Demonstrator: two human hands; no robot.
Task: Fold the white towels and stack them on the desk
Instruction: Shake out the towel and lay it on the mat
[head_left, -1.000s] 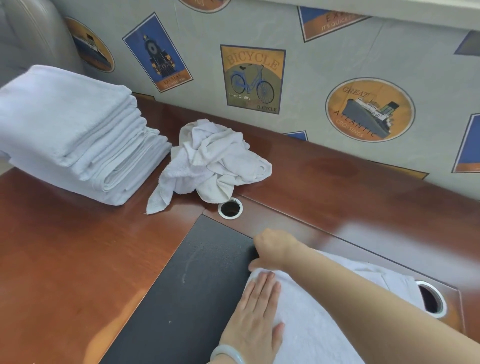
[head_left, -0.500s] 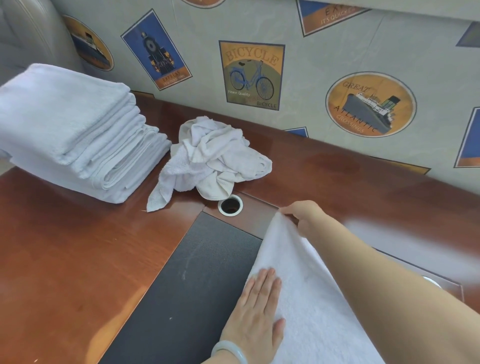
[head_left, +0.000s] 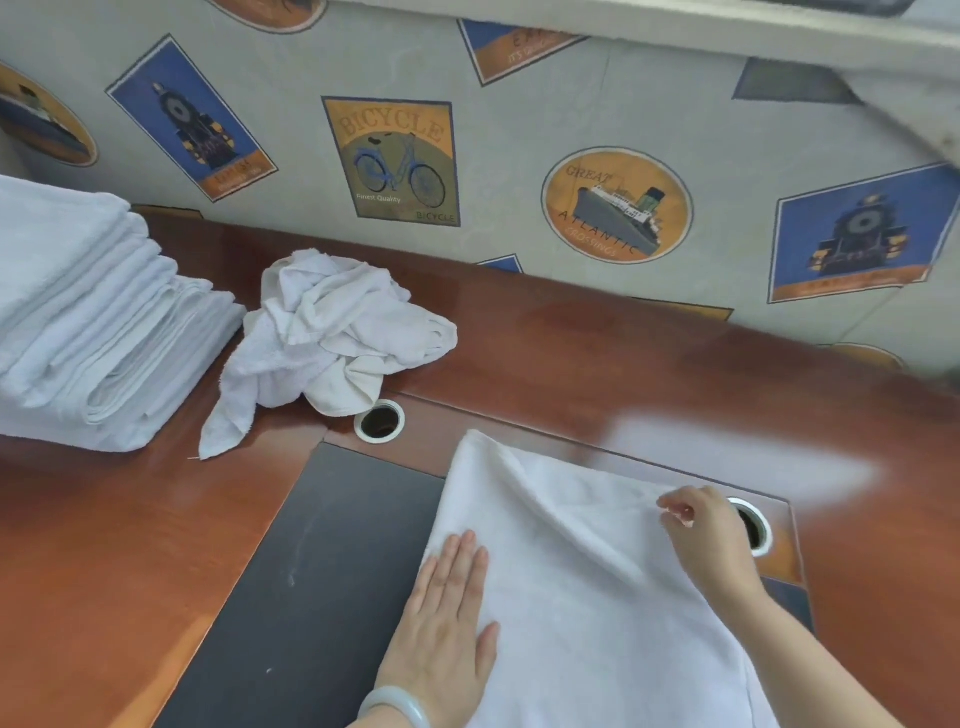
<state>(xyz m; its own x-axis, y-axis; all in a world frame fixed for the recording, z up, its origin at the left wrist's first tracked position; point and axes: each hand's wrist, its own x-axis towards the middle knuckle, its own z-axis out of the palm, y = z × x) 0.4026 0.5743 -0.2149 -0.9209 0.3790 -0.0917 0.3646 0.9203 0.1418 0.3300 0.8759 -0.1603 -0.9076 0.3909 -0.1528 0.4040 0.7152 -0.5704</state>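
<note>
1. Wallpaper (head_left: 519, 104) printed with bicycle, ship and clock posters backed a glossy reddish-brown tabletop (head_left: 104, 545).
2. At far left, a stack of folded towels (head_left: 93, 322) sat on the tabletop. Just beside it lay a crumpled towel (head_left: 322, 332), not yet folded, with its near side reaching a round cable hole (head_left: 380, 422).
3. A black mat (head_left: 311, 571) was set into the tabletop in front of that hole.
4. The left hand (head_left: 447, 629), fingers straight and together, pressed flat on the left edge of the spread towel (head_left: 587, 597), which covered the mat's right part.
5. The right hand (head_left: 706, 540) pinched the spread towel's far right edge with curled fingers, next to a second cable hole (head_left: 756, 525).
6. This looked like the middle of one fold, with the cloth being squared and smoothed. The next move probably called for carrying the pinched edge across to meet the opposite one while the left hand anchored the cloth. After that, the spread towel would go onto the stack, leaving the crumpled towel to do.
</note>
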